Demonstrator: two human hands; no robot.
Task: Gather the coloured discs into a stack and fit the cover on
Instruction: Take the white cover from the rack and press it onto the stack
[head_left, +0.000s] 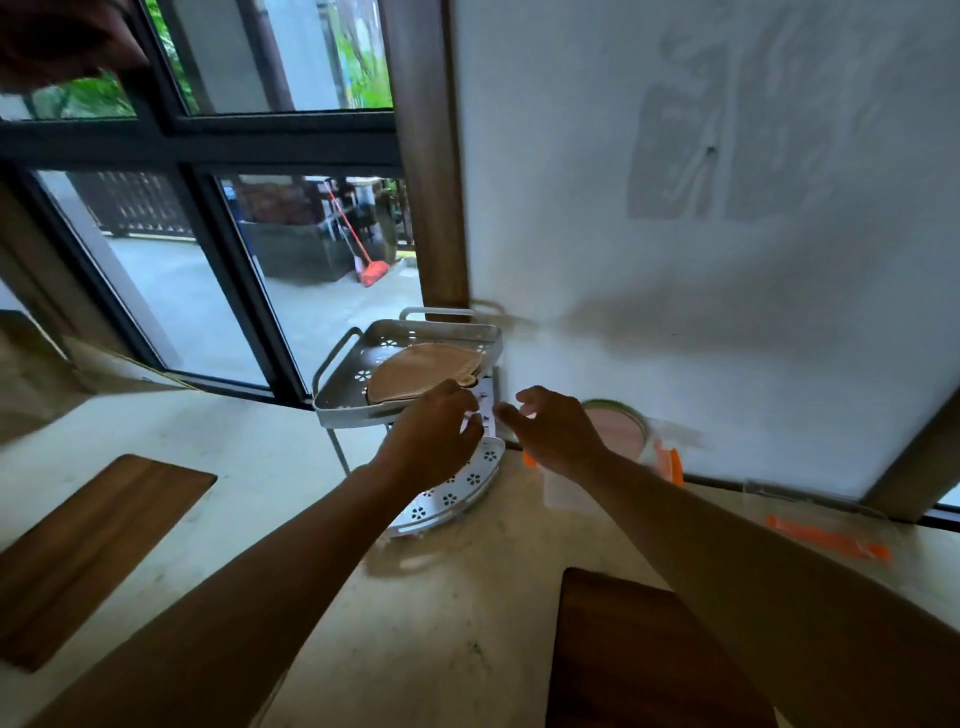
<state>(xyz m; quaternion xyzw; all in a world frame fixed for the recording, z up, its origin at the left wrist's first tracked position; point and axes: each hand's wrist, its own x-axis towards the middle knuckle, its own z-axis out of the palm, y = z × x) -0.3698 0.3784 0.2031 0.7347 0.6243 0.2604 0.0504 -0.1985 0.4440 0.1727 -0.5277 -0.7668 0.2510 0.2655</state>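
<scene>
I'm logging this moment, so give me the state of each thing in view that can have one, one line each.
Left hand: fingers curled at the rack's lower gap; grip contents unclear.
Right hand: open, fingers spread, empty.
Corner rack: upright in the counter corner.
Tan fan-shaped piece: lying flat on the upper shelf.
Pink disc: against the wall, blurred.
Lower shelf: visible part bare.

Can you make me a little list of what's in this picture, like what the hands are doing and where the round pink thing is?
left hand: reaching in front of the rack, fingers curled, holding nothing clear
right hand: open, beside the left, empty
rack: grey, two shelves, in the corner
top shelf: a tan fan-shaped thing
round pink disc: leaning by the wall, right of the hands
counter: pale stone
</scene>
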